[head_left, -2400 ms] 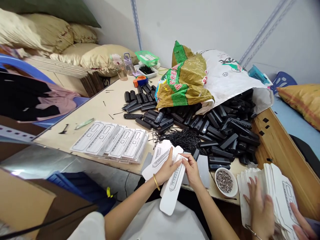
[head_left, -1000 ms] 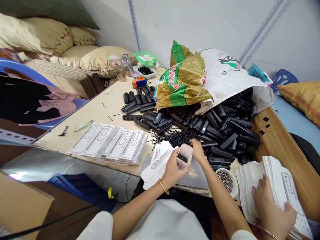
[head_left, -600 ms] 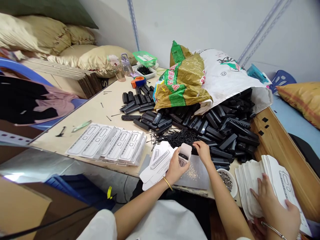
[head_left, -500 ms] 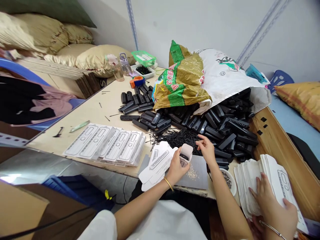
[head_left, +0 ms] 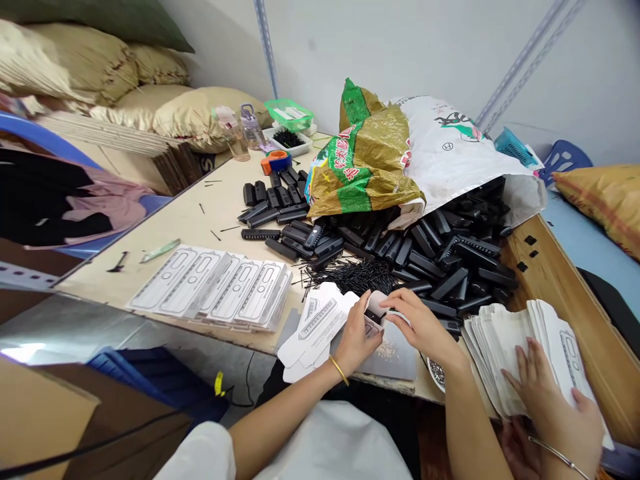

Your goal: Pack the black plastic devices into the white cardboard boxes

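Note:
My left hand [head_left: 356, 337] is wrapped around a small white printed box [head_left: 373, 328], whose top end is open with a dark part inside. At that opening, my right hand [head_left: 420, 325] has its thumb and fingers brought together beside the raised flap. A thin dark bit, apparently a black pin, shows at its fingertips, mostly hidden. Under and left of the box lie flat white printed cartons [head_left: 315, 327]. Behind both hands spreads a heap of thin black pins [head_left: 355, 275]. Pale grains [head_left: 387, 350] are scattered on a grey sheet [head_left: 400, 367] below.
Black plastic cases [head_left: 440, 267] spill from a white sack [head_left: 445, 153] at the back. Filled white boxes [head_left: 215, 283] stand in rows on the left. At right, another person's hand [head_left: 540, 387] rests on stacked flat cartons [head_left: 500, 347]. A bowl of metal bits [head_left: 437, 373] sits partly under my forearm.
My right hand has moved from the black pin heap down to the opening of the box. My left hand keeps its hold. The other person's hand has shifted slightly on the carton stack.

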`<state>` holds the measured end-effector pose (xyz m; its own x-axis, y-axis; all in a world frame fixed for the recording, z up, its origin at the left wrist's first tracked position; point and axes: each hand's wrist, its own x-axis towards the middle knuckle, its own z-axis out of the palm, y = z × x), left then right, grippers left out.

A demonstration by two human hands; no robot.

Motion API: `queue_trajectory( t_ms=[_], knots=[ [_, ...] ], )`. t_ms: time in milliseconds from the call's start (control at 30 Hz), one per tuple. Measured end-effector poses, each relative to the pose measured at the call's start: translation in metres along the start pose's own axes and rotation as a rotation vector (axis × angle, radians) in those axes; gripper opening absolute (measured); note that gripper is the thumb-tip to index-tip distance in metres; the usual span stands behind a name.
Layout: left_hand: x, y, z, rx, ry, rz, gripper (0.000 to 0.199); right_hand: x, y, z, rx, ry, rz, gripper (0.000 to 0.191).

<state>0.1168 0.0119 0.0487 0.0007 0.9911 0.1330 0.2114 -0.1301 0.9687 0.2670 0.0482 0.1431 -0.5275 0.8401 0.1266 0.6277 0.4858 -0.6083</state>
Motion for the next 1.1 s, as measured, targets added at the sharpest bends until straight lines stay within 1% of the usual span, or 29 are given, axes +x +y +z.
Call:
queue_trajectory(
  t_ms=[67,100,167,200,233,300,333,400,467,500,633,700,800,867,967,1100],
  knots=[
    [-0.002,-0.004,0.002,-0.030,0.047,0.003,0.067,0.000,0.008,0.011,0.127,0.115,0.085,0.021],
    [-0.003,-0.005,0.002,-0.035,0.054,0.010,0.061,0.000,0.012,0.020,0.207,0.159,0.129,0.023],
    [-0.005,-0.006,0.003,-0.029,0.015,0.053,0.045,0.001,0.019,0.042,0.376,0.224,0.203,0.025],
    [-0.006,-0.006,0.003,-0.025,-0.016,0.080,0.039,0.002,0.020,0.054,0.439,0.273,0.239,0.023],
    [-0.007,-0.007,0.003,-0.028,-0.046,0.105,0.035,0.001,0.020,0.068,0.473,0.350,0.277,0.021],
    [-0.007,-0.007,0.003,-0.052,-0.080,0.111,0.038,-0.001,0.015,0.091,0.448,0.547,0.316,0.017],
    [-0.007,-0.008,0.002,-0.072,-0.086,0.090,0.042,-0.004,0.012,0.101,0.403,0.631,0.292,0.017],
    [-0.007,-0.008,0.001,-0.107,-0.107,0.057,0.055,-0.009,0.005,0.114,0.292,0.718,0.175,0.018],
    [-0.006,-0.008,0.000,-0.121,-0.111,0.045,0.065,-0.013,0.001,0.118,0.210,0.718,0.078,0.016],
    [-0.006,-0.008,0.000,-0.123,-0.106,0.042,0.068,-0.014,-0.001,0.118,0.196,0.714,0.069,0.015],
    [-0.006,-0.008,0.002,-0.115,-0.072,0.017,0.070,-0.012,0.001,0.108,0.230,0.724,0.133,0.016],
    [-0.006,-0.008,0.003,-0.119,-0.072,0.009,0.070,-0.011,0.005,0.102,0.243,0.669,0.108,0.015],
    [-0.004,-0.009,0.003,-0.110,-0.093,-0.015,0.072,-0.011,0.012,0.093,0.252,0.542,0.017,0.014],
    [-0.003,-0.008,0.001,-0.086,-0.114,-0.014,0.069,-0.012,0.016,0.088,0.224,0.528,-0.015,0.016],
    [-0.002,-0.006,-0.001,-0.063,-0.133,0.015,0.068,-0.013,0.019,0.083,0.176,0.551,-0.006,0.014],
    [-0.002,-0.006,-0.002,-0.076,-0.144,0.017,0.072,-0.015,0.017,0.081,0.198,0.448,-0.027,0.018]
  ],
)
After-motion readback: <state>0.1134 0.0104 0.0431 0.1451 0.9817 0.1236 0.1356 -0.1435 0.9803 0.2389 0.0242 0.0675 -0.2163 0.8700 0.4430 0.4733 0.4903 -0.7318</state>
